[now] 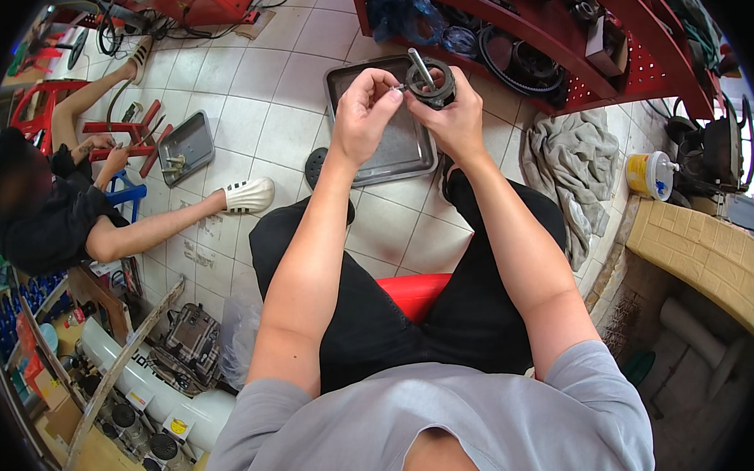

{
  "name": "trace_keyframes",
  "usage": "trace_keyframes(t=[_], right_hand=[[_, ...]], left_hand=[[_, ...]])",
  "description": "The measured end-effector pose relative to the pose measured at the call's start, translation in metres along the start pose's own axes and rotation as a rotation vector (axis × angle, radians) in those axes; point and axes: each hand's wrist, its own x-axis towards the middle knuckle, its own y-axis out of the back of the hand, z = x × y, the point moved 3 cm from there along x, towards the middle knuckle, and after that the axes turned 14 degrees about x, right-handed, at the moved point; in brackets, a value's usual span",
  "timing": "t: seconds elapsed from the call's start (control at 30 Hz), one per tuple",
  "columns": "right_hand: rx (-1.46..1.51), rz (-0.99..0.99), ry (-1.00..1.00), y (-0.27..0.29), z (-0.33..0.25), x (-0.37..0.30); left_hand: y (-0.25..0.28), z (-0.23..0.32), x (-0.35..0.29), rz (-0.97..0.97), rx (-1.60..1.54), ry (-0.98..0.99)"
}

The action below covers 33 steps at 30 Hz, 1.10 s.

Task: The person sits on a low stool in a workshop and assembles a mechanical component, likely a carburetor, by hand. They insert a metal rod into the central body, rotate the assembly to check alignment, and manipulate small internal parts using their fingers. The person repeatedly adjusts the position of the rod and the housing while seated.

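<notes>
My right hand [458, 120] is closed round a dark, ring-shaped metal part [445, 98], held above a grey tray. A bright metal rod [420, 67] stands up out of the part's opening, slightly tilted. Thumb and forefinger of my left hand [360, 120] pinch a small metal piece [400, 88] at the part's left side. Its exact kind is too small to make out, and I cannot tell whether it touches the ring. Below both hands, the grey tray [394, 167] lies on the tiled floor between my feet.
Ahead to the right stands a red shelf [644, 90] with mechanical parts. A grey cloth [571, 167] and a white bucket [650, 176] are at my right. On the left, another person [55, 199] sits working by a second tray [187, 148]. A white tank [157, 378] lies lower left.
</notes>
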Motion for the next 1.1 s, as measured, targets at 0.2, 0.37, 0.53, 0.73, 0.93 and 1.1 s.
trace_keyframes(t=[0.2,0.37,0.53,0.73,0.93,1.1], right_hand=[[-0.027,-0.006,0.017,0.000,0.001,0.000],[-0.002,0.001,0.004,0.001,0.002,0.001],[-0.029,-0.002,0.020,0.000,0.003,0.001],[-0.012,0.001,0.006,0.000,0.001,0.000],[-0.021,0.004,0.012,0.000,0.003,0.000],[-0.011,-0.003,0.004,0.001,0.002,0.000]], left_hand=[[0.002,-0.004,0.001,-0.032,0.006,-0.001],[-0.002,0.008,0.002,0.069,-0.102,0.021],[0.005,-0.009,0.002,-0.080,0.095,0.045],[0.000,-0.001,0.001,-0.017,-0.018,-0.018],[0.003,0.009,-0.001,-0.023,-0.001,0.010],[0.001,-0.002,0.000,-0.026,0.002,0.001]])
